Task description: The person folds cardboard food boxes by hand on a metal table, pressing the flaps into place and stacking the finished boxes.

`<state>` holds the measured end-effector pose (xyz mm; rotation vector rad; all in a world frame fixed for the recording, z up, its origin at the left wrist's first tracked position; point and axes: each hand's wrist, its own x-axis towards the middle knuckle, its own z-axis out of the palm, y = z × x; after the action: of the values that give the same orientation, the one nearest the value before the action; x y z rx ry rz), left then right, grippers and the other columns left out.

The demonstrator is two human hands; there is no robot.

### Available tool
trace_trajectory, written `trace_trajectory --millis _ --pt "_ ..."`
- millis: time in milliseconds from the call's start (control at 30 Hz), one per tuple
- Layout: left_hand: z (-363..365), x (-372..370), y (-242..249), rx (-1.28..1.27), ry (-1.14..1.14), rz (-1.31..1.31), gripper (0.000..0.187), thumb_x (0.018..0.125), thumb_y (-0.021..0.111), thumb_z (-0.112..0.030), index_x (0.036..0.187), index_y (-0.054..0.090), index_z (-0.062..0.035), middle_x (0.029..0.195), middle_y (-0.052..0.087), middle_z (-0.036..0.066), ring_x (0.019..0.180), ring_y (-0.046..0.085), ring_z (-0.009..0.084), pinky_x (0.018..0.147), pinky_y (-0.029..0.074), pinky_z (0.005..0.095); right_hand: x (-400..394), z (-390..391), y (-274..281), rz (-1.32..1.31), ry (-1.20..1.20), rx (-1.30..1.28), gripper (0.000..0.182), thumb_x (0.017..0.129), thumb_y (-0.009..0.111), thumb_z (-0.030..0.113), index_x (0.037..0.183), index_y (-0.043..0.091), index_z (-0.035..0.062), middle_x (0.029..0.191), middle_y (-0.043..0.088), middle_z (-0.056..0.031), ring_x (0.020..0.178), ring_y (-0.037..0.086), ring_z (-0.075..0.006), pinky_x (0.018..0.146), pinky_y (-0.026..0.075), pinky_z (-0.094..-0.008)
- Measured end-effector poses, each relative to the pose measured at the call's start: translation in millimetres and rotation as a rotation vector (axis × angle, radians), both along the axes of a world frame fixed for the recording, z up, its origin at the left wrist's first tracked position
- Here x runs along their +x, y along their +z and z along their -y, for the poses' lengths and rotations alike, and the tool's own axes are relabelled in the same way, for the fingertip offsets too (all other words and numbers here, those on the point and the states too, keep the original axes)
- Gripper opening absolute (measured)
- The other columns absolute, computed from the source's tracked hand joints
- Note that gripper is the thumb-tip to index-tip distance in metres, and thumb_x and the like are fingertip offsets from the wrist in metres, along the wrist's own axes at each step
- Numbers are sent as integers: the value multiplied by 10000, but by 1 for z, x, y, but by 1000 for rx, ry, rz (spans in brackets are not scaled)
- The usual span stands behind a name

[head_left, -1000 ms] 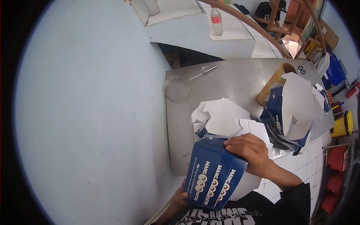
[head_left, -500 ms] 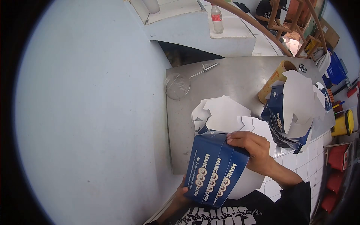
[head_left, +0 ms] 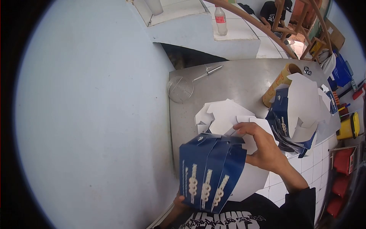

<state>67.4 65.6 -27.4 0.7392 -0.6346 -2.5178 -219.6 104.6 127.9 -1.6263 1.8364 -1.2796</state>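
Several blue folded cardboard food boxes (head_left: 207,171), nested in one another with white lettering and round logos, are tilted in front of my body. My left hand (head_left: 179,200) grips their lower left side; most of its fingers are hidden behind the card. At the upper right corner of these boxes is my right hand (head_left: 263,147), its thumb and curved fingers apart, close to a blue flap and white card. Just beyond lie white inner sides of more opened cartons (head_left: 228,114) on the metal table.
On the steel table (head_left: 236,76) are a wire strainer (head_left: 181,89), a cardboard tube roll (head_left: 280,86) and another stack of blue boxes (head_left: 280,110). A wall (head_left: 95,114) rises at left. A bottle (head_left: 220,21) stands on a step; a person (head_left: 272,15) sits beyond the railing.
The nested boxes have shifted left and tilted, showing more of their top end. My right hand has come off their top edge, its fingers spreading and moving slightly away.
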Motion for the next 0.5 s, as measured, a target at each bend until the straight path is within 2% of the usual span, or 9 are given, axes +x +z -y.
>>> trace_trajectory --millis 67,167,367,500 --pt "0 1 -1 -2 2 5 828 780 589 -358 1471 272 -30 1391 432 230 1284 472 344 1049 444 471 -6 -5 -1 -81 -11 52 499 658 828 30 1073 550 49 1130 638 -101 1008 638 -307 871 527 -372" --pt "1 3 -3 3 -6 20 833 776 597 -357 1470 272 -30 1386 435 230 1280 475 344 1044 449 469 -4 -9 2 -188 -43 -50 453 625 835 23 997 577 31 1062 656 -114 951 651 -305 817 544 -358" --pt "2 4 -5 -2 -7 35 843 767 612 -355 1468 272 -31 1375 441 228 1271 482 343 1034 458 466 -1 -9 -5 -375 -35 -341 262 626 806 -15 813 624 14 920 700 -133 882 696 -263 728 564 -325" --pt "1 3 -5 -8 -1 40 850 762 622 -354 1466 272 -31 1368 445 227 1264 486 343 1027 465 464 2 -11 -7 -385 -31 -332 271 632 799 -28 849 640 4 938 715 -137 894 711 -264 722 572 -317"
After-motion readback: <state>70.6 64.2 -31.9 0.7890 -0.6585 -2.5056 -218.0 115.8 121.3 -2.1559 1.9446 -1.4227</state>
